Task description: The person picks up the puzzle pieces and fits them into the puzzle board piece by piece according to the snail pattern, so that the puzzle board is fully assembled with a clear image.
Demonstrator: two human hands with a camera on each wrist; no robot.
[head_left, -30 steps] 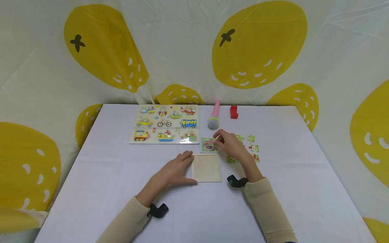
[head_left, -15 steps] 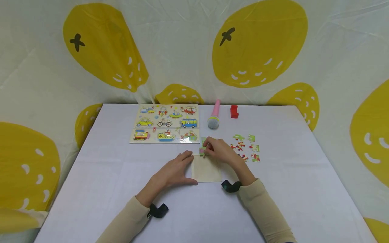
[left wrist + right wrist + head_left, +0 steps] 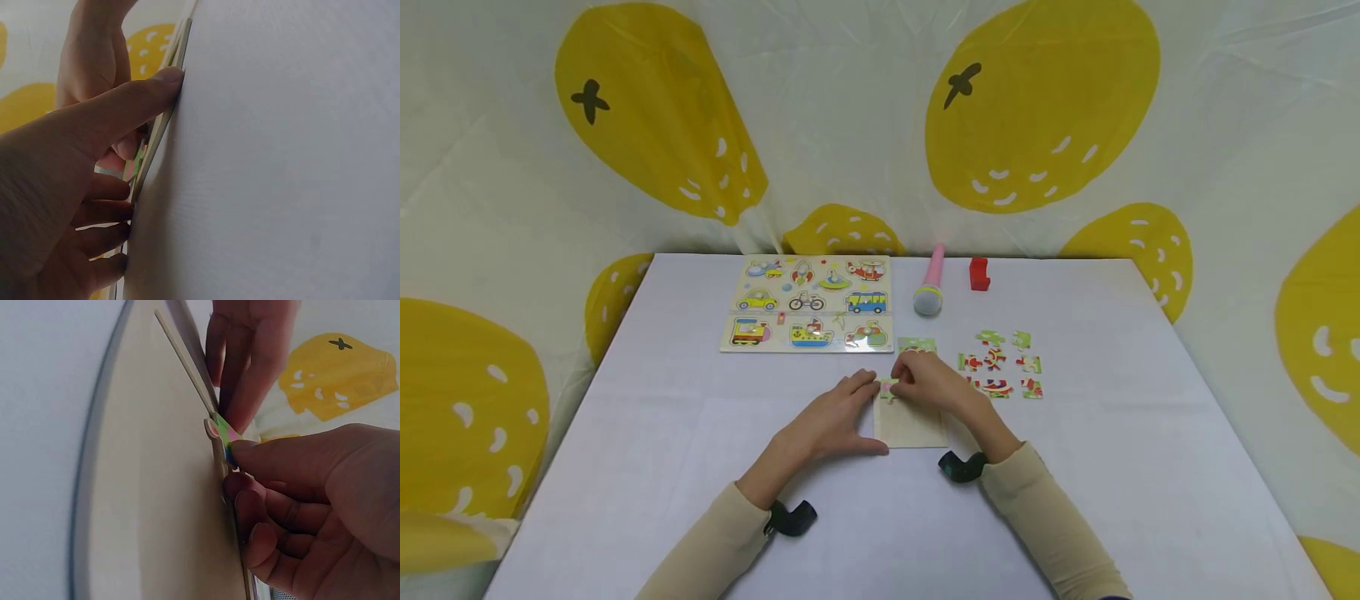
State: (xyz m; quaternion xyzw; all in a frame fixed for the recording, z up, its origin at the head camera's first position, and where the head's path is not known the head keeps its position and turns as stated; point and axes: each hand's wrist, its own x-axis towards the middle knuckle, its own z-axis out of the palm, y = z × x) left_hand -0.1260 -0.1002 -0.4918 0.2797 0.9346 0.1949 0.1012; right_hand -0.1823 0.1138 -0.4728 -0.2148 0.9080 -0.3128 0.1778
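A small square wooden puzzle tray lies flat in front of the person in the head view. My left hand rests along its left side, thumb at the near corner and fingertips at the far corner. My right hand pinches a green and pink jigsaw piece over the tray's far left corner. In the right wrist view the thumb presses the piece near the tray's rim; whether it lies flat is unclear. A green picture section shows behind the right hand, partly hidden.
Several loose jigsaw pieces lie to the right of the right hand. A vehicle peg puzzle board sits at the back left. A pink toy microphone and a red block-like object lie near the table's back edge.
The right hand has carried the jigsaw piece from the green picture section, leftward and nearer, to the tray's far left corner. The left hand has stayed at the tray's side.
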